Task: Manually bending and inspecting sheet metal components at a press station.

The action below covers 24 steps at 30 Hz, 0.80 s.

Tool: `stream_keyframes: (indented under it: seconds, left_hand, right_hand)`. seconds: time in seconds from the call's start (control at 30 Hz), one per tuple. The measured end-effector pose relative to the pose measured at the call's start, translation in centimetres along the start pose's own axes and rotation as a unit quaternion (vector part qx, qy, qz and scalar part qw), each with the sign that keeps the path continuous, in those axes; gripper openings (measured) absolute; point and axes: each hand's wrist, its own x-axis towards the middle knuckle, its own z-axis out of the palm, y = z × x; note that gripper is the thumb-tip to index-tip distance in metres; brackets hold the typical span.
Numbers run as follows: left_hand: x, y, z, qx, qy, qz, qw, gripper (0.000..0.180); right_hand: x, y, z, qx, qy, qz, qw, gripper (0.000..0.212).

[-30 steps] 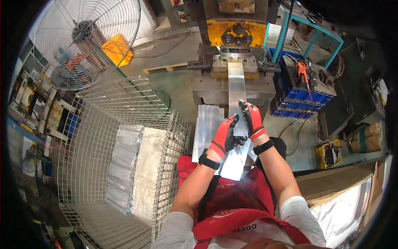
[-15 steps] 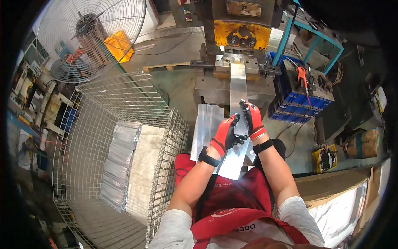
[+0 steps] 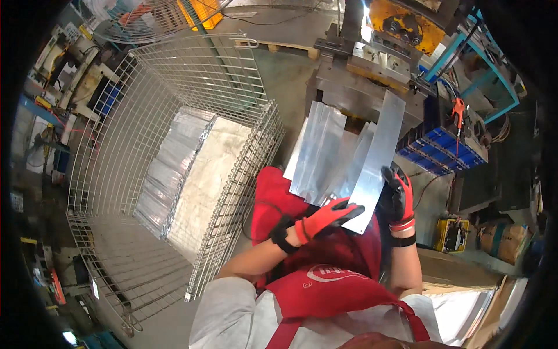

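Note:
A long flat metal strip point(image 3: 379, 154) slants across in front of me, its far end lying clear of the press die point(image 3: 381, 63). My left hand point(image 3: 330, 220), in a red glove with black fingertips, grips the strip's near left edge. On its right edge, my right hand point(image 3: 400, 195) has bent fingers against the metal, in a matching glove. Several more shiny metal strips point(image 3: 318, 151) lie to the left of the held one, between my lap and the press. What supports them is mostly hidden.
A wire mesh basket point(image 3: 267, 139) at left holds stacked metal strips point(image 3: 174, 166) and a beige sheet point(image 3: 212, 180). Blue crates point(image 3: 439, 148) with an orange air gun point(image 3: 458, 111) stand right of the press. A yellow bin point(image 3: 452, 234) and cardboard point(image 3: 459, 269) lie farther right; a fan point(image 3: 157, 20) stands far left.
The strip has come back out of the press die toward me, and its near end has swung. My hands have moved apart onto opposite edges. The whole view has turned and shifted.

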Motion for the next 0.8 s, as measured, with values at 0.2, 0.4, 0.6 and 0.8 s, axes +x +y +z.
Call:
stream_keyframes:
  seconds: [0.2, 0.4, 0.6, 0.8]
  left_hand:
    - [-2.5, 1.6, -0.2, -0.523, -0.040, -0.155, 0.837, 0.050]
    - [0.7, 2.8, -4.1, -0.140, -0.010, -0.384, 0.913, 0.054]
    - [1.1, -0.7, -5.1, 0.310, -0.065, -0.420, 0.850, 0.068]
    - [0.2, -4.7, -3.1, 0.388, -0.121, -0.430, 0.806, 0.086]
  right_hand:
    - [-1.8, -3.0, 3.4, 0.584, -0.040, 0.266, 0.766, 0.044]
    - [-0.7, -0.9, 3.6, 0.266, -0.043, 0.204, 0.941, 0.039]
    - [-1.0, 0.3, 2.1, 0.334, 0.013, 0.237, 0.912, 0.032]
    - [-1.6, 3.4, 2.0, 0.244, 0.016, 0.231, 0.942, 0.031]
